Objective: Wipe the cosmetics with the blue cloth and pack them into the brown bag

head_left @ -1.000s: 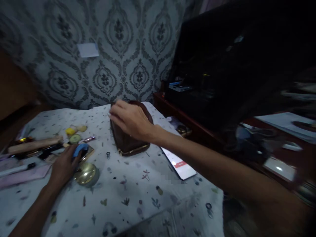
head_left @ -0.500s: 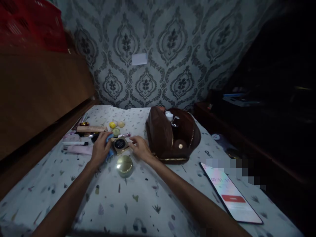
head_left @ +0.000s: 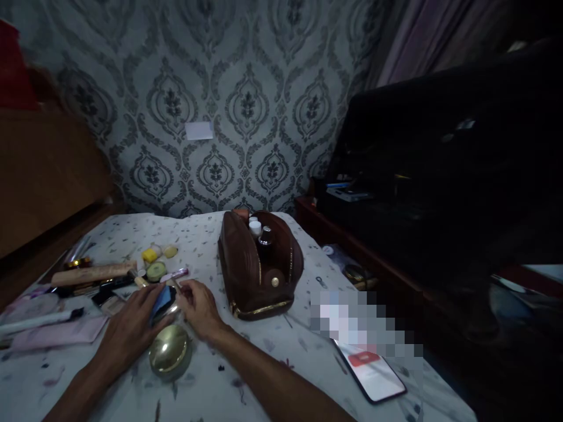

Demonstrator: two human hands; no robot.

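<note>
My left hand has a small blue cloth under its fingers, pressed over a square gold compact with a dark round top. Most of that compact is covered by the cloth and fingers. On its other side, my right hand grips the edge between thumb and fingers. A round, shiny gold compact lies just in front of both hands. Behind them are a small green-lidded jar and a yellow item. A brown makeup bag stands unzipped to the right, with white-capped and silver-capped bottles inside.
Tubes and other cosmetics, including a pink tube and a long beige tube, are spread at the left. A lit phone lies at the right on the patterned sheet. A wooden panel borders the left.
The view has turned right, so everything sits further left in it. The blue cloth has come from beside the square compact to over its top. My right hand still holds the compact's side.
</note>
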